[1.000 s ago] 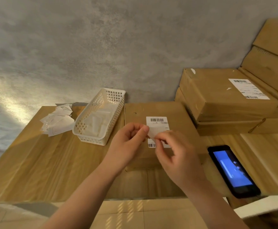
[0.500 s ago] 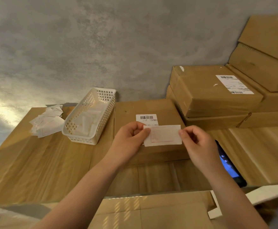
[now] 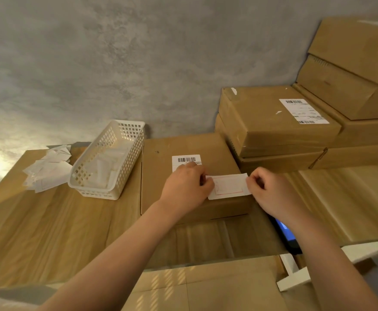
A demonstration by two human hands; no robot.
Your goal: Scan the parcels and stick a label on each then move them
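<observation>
Both hands, left hand [image 3: 187,184] and right hand [image 3: 271,191], are pinching the label [image 3: 228,186], now lowering it onto the near parcel [image 3: 161,176], sticking beginning.

The left hand [image 3: 184,187] covers the lower part of the barcode sticker [image 3: 186,160] on the parcel [image 3: 161,176], and the print above its fingers [image 3: 198,169] is too small to read; the ends of the label [image 3: 228,186] are hidden under the fingers of both hands; what is printed inside its red frame is too faint to tell; the right hand [image 3: 273,194] and its forearm hide most of the phone [image 3: 288,236], which shows only a blue sliver below that wrist; the stacked boxes [image 3: 352,63] far right of the fingers are cut off by the picture's edge; the basket [image 3: 125,131] contents left of the fingers are a pale blur; the desk [image 3: 49,221] runs off the left edge.
</observation>
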